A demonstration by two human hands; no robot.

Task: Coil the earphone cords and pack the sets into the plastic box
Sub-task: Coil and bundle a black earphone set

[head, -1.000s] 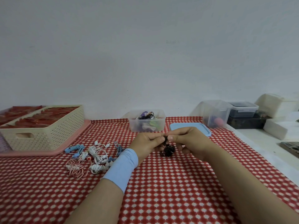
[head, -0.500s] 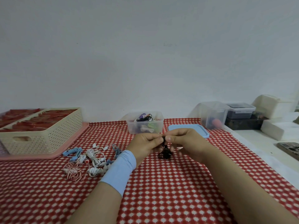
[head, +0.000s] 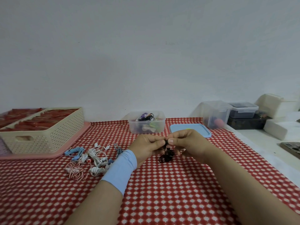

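The black earphones [head: 167, 155] hang coiled at frame centre, pinched at the top between the left hand [head: 146, 146] and the right hand [head: 186, 143], both curled on the cord just above the cloth [head: 162, 200]. The box [head: 134, 129] stands behind them, part filled, with its lid [head: 201, 129] beside it at right. Loose sets [head: 90, 158] lie centre-left, and bare cloth spreads between the forearms. The cloth's right edge runs diagonally down the right of the frame. Since half a second ago, hands and coil have barely shifted.

Left hand [head: 146, 146] and right hand [head: 186, 144] pinch black earphone cord [head: 167, 155] above tablecloth [head: 162, 192].
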